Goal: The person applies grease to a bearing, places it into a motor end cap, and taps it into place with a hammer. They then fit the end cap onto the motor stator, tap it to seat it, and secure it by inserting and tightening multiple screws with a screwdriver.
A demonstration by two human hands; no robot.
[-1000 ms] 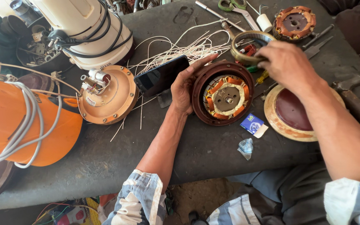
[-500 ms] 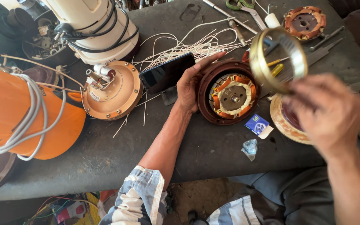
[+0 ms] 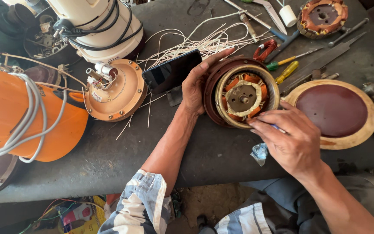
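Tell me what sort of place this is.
Most likely a small repair workshop for fan motors. The left hand steadies an opened motor showing copper windings, loose white wires sprawl over the grimy workbench, and screwdrivers lie nearby.

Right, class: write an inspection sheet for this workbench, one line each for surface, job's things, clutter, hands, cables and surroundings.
Surface: dark grey workbench, dusty.
Job's things: round fan motor housing with copper windings; brass-coloured ring seated around the windings.
Clutter: black phone, dark red disc cover, second wound stator, screwdrivers, scissors, small plastic bag.
Hands: left hand grips the housing's rim; right hand rests fingertips on the ring's edge.
Cables: loose white wires; white cord over the orange fan body.
Surroundings: litter on the floor below.
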